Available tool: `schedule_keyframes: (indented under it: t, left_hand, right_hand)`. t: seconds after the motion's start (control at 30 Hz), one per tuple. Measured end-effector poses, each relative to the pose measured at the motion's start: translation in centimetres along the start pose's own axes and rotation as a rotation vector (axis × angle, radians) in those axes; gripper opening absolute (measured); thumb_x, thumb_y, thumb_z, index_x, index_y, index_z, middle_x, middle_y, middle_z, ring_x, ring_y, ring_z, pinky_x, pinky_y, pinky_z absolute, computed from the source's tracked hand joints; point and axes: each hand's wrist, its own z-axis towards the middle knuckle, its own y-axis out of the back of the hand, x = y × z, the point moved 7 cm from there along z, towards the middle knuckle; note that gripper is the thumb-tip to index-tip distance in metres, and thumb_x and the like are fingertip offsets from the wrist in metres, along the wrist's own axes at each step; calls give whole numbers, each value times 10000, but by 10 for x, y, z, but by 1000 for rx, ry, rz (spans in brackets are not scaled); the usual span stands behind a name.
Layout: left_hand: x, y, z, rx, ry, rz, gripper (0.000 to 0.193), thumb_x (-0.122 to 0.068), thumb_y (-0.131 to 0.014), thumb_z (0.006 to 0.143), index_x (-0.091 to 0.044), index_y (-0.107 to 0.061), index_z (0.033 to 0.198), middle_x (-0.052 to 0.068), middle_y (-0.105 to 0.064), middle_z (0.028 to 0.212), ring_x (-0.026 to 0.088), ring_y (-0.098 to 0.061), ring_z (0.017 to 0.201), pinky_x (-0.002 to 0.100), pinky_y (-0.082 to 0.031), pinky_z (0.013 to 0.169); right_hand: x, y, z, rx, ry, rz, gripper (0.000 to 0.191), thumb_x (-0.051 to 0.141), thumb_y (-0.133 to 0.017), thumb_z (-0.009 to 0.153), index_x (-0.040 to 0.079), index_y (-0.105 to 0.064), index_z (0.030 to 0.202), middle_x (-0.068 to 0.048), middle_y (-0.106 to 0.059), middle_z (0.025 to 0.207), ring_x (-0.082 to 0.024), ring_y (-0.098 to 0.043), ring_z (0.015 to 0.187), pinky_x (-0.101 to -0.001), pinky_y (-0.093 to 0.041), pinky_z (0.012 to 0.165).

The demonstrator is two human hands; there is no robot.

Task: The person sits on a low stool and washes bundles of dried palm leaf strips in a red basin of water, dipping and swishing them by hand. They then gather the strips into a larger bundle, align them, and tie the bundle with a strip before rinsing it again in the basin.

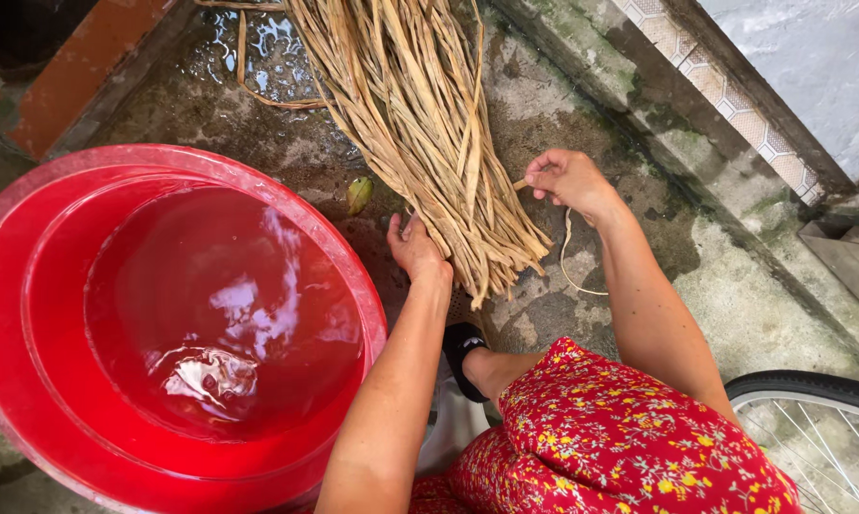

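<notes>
- Your left hand lies flat, fingers spread, pressed on the near left edge of the bundle of dried reed strips; an open grip that closes on nothing.
- Your right hand is just right of the bundle's cut ends, its grip pinched tight on a single thin strip that curls down to the concrete floor.
- The bundle lies on the wet floor, fanning from the far edge down towards your knees, with its ends between your hands.
- A red plastic basin full of water sits left of your left arm, near the bundle but apart from it.
- A small green leaf lies between basin and bundle.
- A bicycle wheel shows at the lower right corner.
</notes>
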Motion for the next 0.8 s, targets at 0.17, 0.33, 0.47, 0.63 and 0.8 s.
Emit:
schedule_keyframes:
  t: [0.17,0.33,0.47,0.63,0.8]
  left_hand:
    - [-8,-3,6,96,-158,382,198,-39,-728,890,-6,-637,1063,27,-612,902,125,-550,777,276,-490,715]
    - [1,5,9,71,19,435,158,-108,-732,885,-72,-608,976,14,-637,845,91,-550,683,255,-454,616]
    - [4,10,3,57,195,427,194,-247,-665,954,-54,-658,970,32,-568,747,115,-456,546,298,-398,450]
    - [-12,2,2,120,30,110,138,-205,-688,927,-86,-657,989,-18,-651,770,79,-580,593,254,-527,535]
    - [-2,3,6,206,52,456,166,-149,-804,889,-52,-670,905,-5,-600,700,93,-520,562,263,-467,489]
  right_hand:
    - [4,-14,-5,50,-27,27,154,212,-705,963,82,-707,1045,8,-715,808,-40,-518,577,-200,-413,488]
    - [6,-24,-11,33,-8,-56,100,144,-667,952,84,-636,1026,-11,-717,812,-54,-555,574,-216,-421,462]
    - [-3,-16,-10,-5,-57,-114,67,115,-633,975,66,-646,1019,-48,-726,845,-75,-579,599,-238,-449,490]
    - [-12,-14,-6,125,-56,159,175,106,-597,1021,-4,-688,1122,-100,-733,947,-113,-620,673,-254,-519,584]
    - [-10,-20,-11,305,-14,412,333,47,-534,954,-1,-669,1254,-93,-759,1097,-144,-736,861,-260,-610,794]
